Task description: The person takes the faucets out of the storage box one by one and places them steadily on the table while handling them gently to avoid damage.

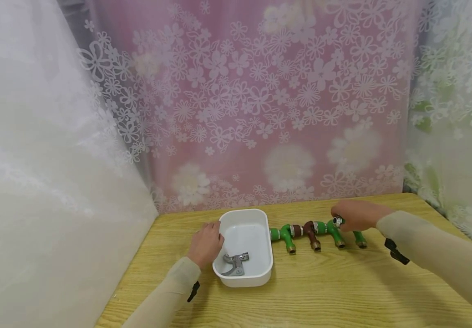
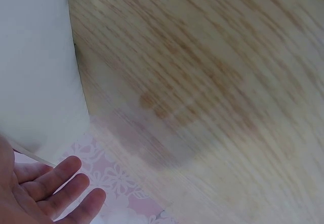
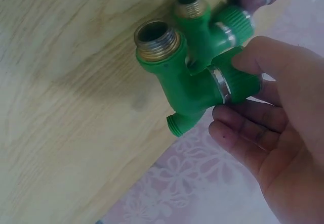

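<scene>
My left hand (image 1: 206,243) grips the left rim of a white basin (image 1: 246,282). In the head view its thumb lies over the inner side and the other fingers stay outside. The left wrist view shows those fingers (image 2: 68,176) loosely extended. Inside the basin lies a silver tap (image 1: 236,264). At the right, my right hand (image 1: 360,215) pinches a green tap (image 3: 185,85) by its ribbed knob, and its threaded end points away from the fingers. A second green tap (image 3: 195,34) is close behind it in the right wrist view.
Right of the basin, a row holds a green tap (image 1: 287,239), a brown tap (image 1: 312,234) and more green taps, lying on the wooden table (image 1: 301,291). A pink flowered curtain (image 1: 260,114) hangs behind the table, with a white sheet (image 1: 55,159) at the left.
</scene>
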Demonstrator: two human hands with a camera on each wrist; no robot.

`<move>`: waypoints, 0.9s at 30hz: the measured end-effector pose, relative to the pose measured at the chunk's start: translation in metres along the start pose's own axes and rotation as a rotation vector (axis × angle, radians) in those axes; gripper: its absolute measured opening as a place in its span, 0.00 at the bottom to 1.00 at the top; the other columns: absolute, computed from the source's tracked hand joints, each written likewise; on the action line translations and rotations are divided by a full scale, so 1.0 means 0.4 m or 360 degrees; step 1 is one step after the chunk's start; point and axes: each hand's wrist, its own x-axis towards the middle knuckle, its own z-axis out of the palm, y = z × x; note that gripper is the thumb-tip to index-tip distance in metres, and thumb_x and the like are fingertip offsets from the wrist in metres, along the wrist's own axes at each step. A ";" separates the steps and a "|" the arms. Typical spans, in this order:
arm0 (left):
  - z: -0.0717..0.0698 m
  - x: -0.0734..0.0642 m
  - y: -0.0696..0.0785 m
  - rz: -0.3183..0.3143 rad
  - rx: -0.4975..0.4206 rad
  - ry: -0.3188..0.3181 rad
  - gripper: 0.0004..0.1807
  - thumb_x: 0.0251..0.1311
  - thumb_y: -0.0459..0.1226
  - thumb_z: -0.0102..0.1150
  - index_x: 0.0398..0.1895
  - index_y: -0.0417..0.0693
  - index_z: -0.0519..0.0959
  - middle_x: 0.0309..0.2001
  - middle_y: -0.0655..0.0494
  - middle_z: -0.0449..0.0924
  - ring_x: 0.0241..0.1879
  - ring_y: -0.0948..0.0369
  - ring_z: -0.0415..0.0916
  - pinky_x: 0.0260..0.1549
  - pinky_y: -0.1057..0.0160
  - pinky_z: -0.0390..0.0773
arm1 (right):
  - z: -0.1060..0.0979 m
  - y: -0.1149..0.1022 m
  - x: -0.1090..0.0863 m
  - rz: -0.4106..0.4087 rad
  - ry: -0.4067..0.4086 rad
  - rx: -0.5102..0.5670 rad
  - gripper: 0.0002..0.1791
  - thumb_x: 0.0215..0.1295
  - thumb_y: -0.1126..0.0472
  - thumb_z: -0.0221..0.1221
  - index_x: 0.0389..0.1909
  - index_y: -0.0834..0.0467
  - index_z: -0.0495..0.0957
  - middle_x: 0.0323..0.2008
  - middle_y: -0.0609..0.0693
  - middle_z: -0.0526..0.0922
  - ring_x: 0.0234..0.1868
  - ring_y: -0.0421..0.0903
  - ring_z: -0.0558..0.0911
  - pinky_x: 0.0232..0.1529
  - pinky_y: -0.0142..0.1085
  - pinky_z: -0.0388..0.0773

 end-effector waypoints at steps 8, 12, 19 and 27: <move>0.001 0.003 -0.003 0.0006 -0.0008 0.0009 0.24 0.72 0.42 0.52 0.67 0.41 0.72 0.58 0.44 0.80 0.58 0.48 0.77 0.49 0.47 0.83 | 0.041 0.043 -0.003 0.0005 -0.0002 -0.0046 0.05 0.63 0.61 0.67 0.36 0.54 0.79 0.29 0.40 0.77 0.26 0.35 0.72 0.27 0.35 0.68; 0.001 0.003 -0.004 0.0004 -0.0012 0.0007 0.24 0.72 0.42 0.52 0.67 0.40 0.72 0.58 0.44 0.80 0.59 0.48 0.77 0.50 0.46 0.82 | 0.050 0.050 -0.007 0.0040 -0.0030 0.0000 0.04 0.64 0.63 0.65 0.36 0.55 0.79 0.30 0.42 0.77 0.26 0.37 0.72 0.28 0.37 0.67; 0.004 0.001 -0.003 0.0023 -0.0007 0.0028 0.24 0.72 0.41 0.52 0.66 0.40 0.73 0.57 0.44 0.81 0.57 0.49 0.78 0.49 0.47 0.83 | 0.068 0.062 -0.004 0.0106 -0.0040 0.0020 0.06 0.63 0.65 0.65 0.40 0.58 0.80 0.35 0.48 0.81 0.30 0.41 0.77 0.31 0.40 0.74; 0.010 0.005 -0.003 0.0001 0.0000 0.0011 0.24 0.72 0.42 0.52 0.67 0.40 0.72 0.57 0.44 0.80 0.57 0.49 0.77 0.49 0.47 0.83 | 0.088 0.064 -0.004 0.0127 -0.0015 -0.0011 0.18 0.62 0.64 0.67 0.53 0.64 0.80 0.49 0.60 0.83 0.48 0.59 0.83 0.46 0.52 0.82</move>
